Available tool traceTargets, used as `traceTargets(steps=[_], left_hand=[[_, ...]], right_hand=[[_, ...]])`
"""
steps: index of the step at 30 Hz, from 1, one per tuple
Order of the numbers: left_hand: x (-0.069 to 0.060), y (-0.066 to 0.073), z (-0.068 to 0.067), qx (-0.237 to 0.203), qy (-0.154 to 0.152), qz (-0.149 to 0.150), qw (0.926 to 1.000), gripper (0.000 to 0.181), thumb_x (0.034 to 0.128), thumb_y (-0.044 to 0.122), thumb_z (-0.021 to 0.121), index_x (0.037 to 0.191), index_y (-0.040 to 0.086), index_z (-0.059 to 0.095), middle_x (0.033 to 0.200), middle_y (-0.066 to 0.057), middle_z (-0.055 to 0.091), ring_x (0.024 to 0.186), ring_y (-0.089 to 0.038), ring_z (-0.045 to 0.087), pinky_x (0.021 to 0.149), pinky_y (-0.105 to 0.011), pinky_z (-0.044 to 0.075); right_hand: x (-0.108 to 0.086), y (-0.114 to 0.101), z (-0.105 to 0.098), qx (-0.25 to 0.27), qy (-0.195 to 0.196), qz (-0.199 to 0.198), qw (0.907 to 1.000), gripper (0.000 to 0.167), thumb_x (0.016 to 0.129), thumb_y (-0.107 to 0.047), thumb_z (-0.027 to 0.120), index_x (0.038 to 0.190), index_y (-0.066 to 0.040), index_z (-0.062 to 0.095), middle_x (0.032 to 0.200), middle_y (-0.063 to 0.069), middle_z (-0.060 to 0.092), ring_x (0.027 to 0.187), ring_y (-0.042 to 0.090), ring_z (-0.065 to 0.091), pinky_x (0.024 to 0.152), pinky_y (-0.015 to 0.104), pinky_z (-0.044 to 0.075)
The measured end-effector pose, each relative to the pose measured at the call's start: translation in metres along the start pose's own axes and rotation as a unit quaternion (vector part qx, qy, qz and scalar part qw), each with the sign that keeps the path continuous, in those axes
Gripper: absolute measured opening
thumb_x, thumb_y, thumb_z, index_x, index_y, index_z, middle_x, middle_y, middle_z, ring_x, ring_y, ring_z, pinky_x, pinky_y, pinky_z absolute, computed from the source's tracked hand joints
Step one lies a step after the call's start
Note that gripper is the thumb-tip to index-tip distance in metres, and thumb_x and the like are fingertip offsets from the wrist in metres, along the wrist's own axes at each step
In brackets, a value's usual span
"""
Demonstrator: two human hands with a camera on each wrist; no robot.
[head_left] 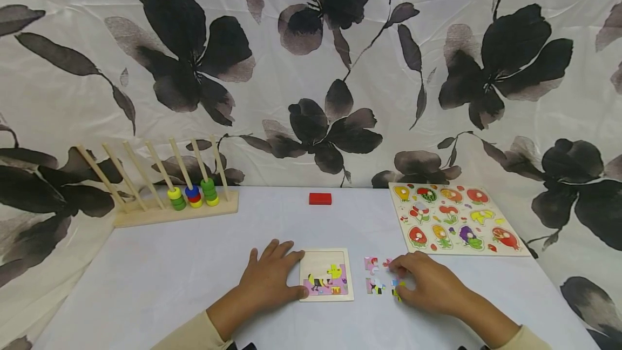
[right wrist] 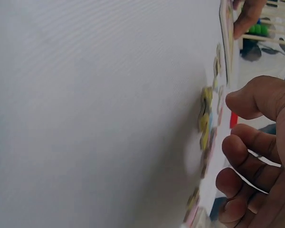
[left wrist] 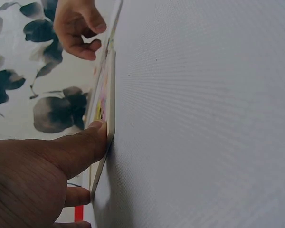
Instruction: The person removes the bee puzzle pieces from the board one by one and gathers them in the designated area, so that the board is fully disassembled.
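Note:
A small wooden jigsaw board (head_left: pixel 324 254) lies on the table, its lower part filled with pink and yellow pieces. My left hand (head_left: pixel 268 280) rests at the board's left edge with fingers spread. In the left wrist view, the thumb (left wrist: pixel 88 140) presses on the rim. Right of the board lie loose jigsaw pieces (head_left: pixel 375 286), some partly covered by my right hand (head_left: pixel 430 284). That hand hovers over them with loosely bent fingers. From the right wrist view, a gap shows between its thumb (right wrist: pixel 249 97) and fingers, and the pieces (right wrist: pixel 205 114) lie beneath, apart from the fingertips.
A fruit peg puzzle (head_left: pixel 457 250) lies at the back right. The back left holds a wooden stand (head_left: pixel 146 218) with several upright rods and coloured rings (head_left: pixel 210 190). A red block (head_left: pixel 320 199) sits near the table's back edge, before a floral cloth (head_left: pixel 413 123).

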State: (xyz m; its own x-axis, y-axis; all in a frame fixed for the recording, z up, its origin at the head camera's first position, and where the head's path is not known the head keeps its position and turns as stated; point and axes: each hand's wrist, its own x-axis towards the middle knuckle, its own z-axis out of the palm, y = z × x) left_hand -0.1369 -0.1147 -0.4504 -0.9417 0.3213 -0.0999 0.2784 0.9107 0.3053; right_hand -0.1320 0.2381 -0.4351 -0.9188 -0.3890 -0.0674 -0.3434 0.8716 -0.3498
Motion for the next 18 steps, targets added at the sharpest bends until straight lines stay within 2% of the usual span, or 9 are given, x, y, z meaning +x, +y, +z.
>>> traceTargets(steps=[5, 12, 18], left_hand=[[0.000, 0.000, 0.000, 0.000, 0.002, 0.001, 1.0000, 0.078, 0.0764, 0.054, 0.084, 0.142, 0.019, 0.062, 0.152, -0.012, 0.049, 0.145, -0.043, 0.035, 0.107, -0.079, 0.021], [0.001, -0.001, 0.002, -0.001, 0.003, 0.003, 1.0000, 0.078, 0.0763, 0.055, 0.084, 0.142, 0.019, 0.062, 0.152, -0.012, 0.049, 0.145, -0.043, 0.035, 0.107, -0.080, 0.021], [0.001, -0.001, 0.002, -0.001, 0.003, 0.003, 1.0000, 0.079, 0.0760, 0.055, 0.084, 0.142, 0.020, 0.061, 0.152, -0.011, 0.049, 0.145, -0.043, 0.034, 0.107, -0.080, 0.021]], right_hand=[[0.009, -0.010, 0.002, 0.003, 0.004, -0.020, 0.9998, 0.038, 0.081, -0.027, 0.085, 0.117, -0.022, 0.071, 0.096, -0.017, 0.056, 0.090, 0.004, 0.050, 0.075, 0.030, 0.051], [0.022, -0.024, 0.008, 0.015, -0.012, -0.044, 0.9988, 0.037, 0.084, -0.029, 0.082, 0.119, -0.020, 0.071, 0.102, -0.015, 0.060, 0.091, 0.003, 0.054, 0.078, 0.031, 0.054], [0.030, -0.034, 0.014, 0.017, -0.011, -0.065, 0.9977, 0.036, 0.086, -0.030, 0.081, 0.118, -0.019, 0.071, 0.098, -0.015, 0.060, 0.091, 0.003, 0.053, 0.074, 0.028, 0.052]])
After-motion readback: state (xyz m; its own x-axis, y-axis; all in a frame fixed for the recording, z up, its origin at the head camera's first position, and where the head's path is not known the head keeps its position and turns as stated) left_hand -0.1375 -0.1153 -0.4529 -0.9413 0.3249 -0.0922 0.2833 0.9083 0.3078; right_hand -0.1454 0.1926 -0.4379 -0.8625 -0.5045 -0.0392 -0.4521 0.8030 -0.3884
